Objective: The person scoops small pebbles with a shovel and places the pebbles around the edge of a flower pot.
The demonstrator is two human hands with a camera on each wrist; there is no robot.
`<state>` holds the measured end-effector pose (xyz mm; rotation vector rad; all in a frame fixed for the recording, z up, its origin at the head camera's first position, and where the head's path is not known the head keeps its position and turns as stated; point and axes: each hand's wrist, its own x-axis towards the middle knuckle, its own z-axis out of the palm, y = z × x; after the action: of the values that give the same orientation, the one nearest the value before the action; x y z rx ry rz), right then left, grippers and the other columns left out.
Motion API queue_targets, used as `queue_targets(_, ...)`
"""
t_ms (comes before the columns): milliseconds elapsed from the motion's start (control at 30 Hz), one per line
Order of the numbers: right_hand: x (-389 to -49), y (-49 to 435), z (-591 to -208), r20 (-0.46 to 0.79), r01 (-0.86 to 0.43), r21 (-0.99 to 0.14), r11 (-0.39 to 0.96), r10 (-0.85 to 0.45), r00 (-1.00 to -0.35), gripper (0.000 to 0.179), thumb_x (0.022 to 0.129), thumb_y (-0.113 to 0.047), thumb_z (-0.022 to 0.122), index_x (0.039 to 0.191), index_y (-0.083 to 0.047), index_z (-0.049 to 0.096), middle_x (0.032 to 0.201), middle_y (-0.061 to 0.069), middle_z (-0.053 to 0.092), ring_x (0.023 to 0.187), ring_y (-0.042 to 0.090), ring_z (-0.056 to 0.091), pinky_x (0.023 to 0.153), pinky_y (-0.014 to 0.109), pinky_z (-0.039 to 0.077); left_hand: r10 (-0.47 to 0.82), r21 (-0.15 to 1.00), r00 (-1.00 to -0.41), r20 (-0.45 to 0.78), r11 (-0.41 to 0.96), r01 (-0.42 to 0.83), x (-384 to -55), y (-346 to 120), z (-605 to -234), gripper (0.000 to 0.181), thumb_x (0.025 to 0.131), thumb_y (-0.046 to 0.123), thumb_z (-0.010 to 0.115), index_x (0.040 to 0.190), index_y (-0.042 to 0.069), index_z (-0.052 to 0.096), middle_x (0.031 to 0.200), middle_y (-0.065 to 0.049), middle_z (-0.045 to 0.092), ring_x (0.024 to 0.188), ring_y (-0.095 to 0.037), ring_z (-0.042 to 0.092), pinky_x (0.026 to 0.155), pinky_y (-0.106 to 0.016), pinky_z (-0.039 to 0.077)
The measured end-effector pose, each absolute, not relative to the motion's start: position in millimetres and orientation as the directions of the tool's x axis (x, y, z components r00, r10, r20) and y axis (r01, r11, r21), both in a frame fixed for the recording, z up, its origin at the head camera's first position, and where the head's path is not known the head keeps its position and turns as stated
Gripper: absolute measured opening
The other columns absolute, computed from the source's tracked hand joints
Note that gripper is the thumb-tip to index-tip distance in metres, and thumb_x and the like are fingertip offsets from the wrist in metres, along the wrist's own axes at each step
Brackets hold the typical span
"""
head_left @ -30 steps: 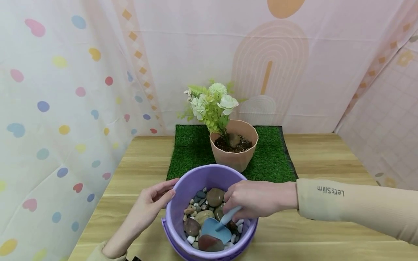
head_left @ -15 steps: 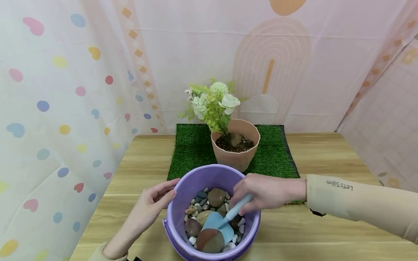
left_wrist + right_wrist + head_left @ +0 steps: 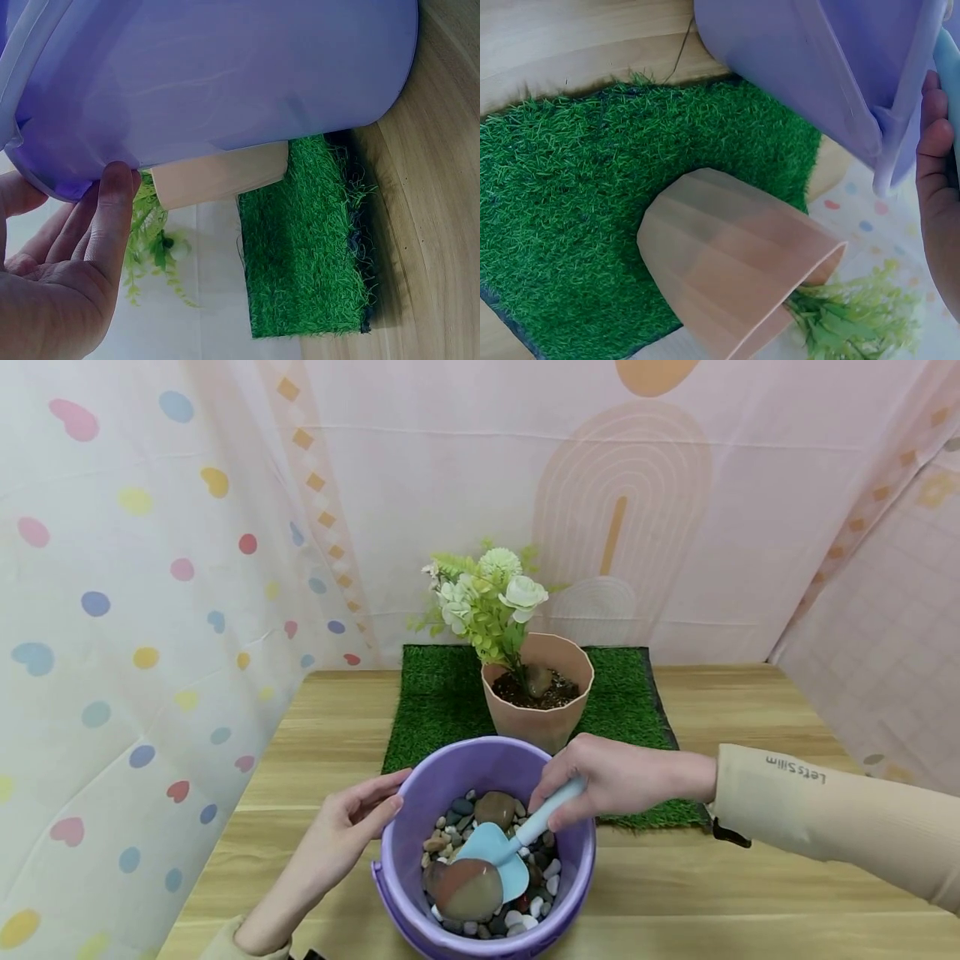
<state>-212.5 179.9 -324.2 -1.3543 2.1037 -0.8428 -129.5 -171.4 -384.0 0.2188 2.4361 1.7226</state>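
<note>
A purple bucket (image 3: 420,827) holds pebbles and larger stones. My left hand (image 3: 341,827) holds its left rim, the thumb at the rim and the fingers against the outside in the left wrist view. My right hand (image 3: 611,781) grips the handle of a light blue trowel (image 3: 551,810), tilted down into the bucket. A large, smooth reddish-brown and grey stone (image 3: 476,893) lies across the front of the trowel's blade, hiding part of it. Most of the trowel is outside the right wrist view; a piece of its handle shows by the fingers.
Behind the bucket, a pink flowerpot (image 3: 536,722) with soil, a brown stone (image 3: 538,681) and white artificial flowers (image 3: 491,597) stands on a green grass mat (image 3: 622,727). All rest on a wooden table (image 3: 750,718) with patterned curtains around it.
The right hand has risen and shifted slightly right, bringing the trowel up. Its blade has moved away from me, and the large stone has moved left and up with it. The left hand stays put.
</note>
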Motion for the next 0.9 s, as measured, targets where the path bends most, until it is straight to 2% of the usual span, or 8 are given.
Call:
queue_targets(133, -214, 187, -321, -0.074, -0.585, -0.734, 0.345, -0.897, -0.437, 0.018, 0.097, -0.026, 0.077, 0.113, -0.02, 0.082, 0.096, -0.008, 0.079, 0.071, -0.005, 0.051, 0.068, 0.016, 0.05, 0.198, 0.942, -0.979, -0.043, 0.333, 0.025, -130, -172, -384, 0.047, 0.108, 0.019, 0.059, 0.148, -0.005, 0.055, 0.142, -0.03, 0.065, 0.103, 0.005, 0.073, 0.084, -0.022, 0.066)
queue_targets(267, -215, 197, -318, -0.074, -0.546, -0.753, 0.366, -0.872, -0.483, 0.018, 0.097, -0.027, 0.077, 0.113, -0.02, 0.082, 0.091, -0.007, 0.077, 0.063, -0.003, 0.044, 0.062, 0.016, 0.044, 0.201, 0.942, -0.979, -0.04, 0.333, 0.03, -130, -172, -384, 0.047, 0.108, 0.018, 0.059, 0.148, -0.005, 0.054, 0.141, -0.031, 0.065, 0.102, 0.005, 0.073, 0.084, -0.023, 0.066)
queue_targets(533, -222, 223, -309, -0.033, -0.547, -0.732, 0.406, -0.823, -0.567, 0.018, 0.098, -0.026, 0.076, 0.114, -0.019, 0.082, 0.09, -0.008, 0.078, 0.063, -0.002, 0.039, 0.059, 0.016, 0.039, 0.189, 0.943, -0.982, -0.021, 0.329, 0.043, -130, -171, -385, 0.046, 0.108, 0.015, 0.059, 0.148, -0.006, 0.054, 0.14, -0.031, 0.065, 0.1, 0.004, 0.073, 0.083, -0.023, 0.066)
queue_targets(700, -226, 237, -299, -0.032, -0.522, -0.71, 0.473, -0.762, -0.647, 0.019, 0.097, -0.023, 0.077, 0.113, -0.015, 0.082, 0.074, -0.009, 0.066, 0.059, -0.002, 0.037, 0.055, 0.017, 0.037, 0.175, 0.941, -0.984, -0.014, 0.336, 0.046, -129, -171, -385, 0.046, 0.107, 0.015, 0.06, 0.148, -0.006, 0.055, 0.14, -0.031, 0.066, 0.097, 0.004, 0.073, 0.082, -0.023, 0.066)
queue_targets(900, -233, 251, -288, -0.033, -0.475, -0.675, 0.565, -0.666, -0.745, 0.019, 0.096, -0.022, 0.077, 0.113, -0.015, 0.082, 0.069, -0.01, 0.057, 0.056, -0.001, 0.034, 0.051, 0.018, 0.032, 0.181, 0.939, -0.983, -0.029, 0.342, 0.035, -129, -170, -384, 0.047, 0.108, 0.016, 0.059, 0.148, -0.006, 0.054, 0.14, -0.031, 0.065, 0.099, 0.004, 0.073, 0.083, -0.022, 0.066)
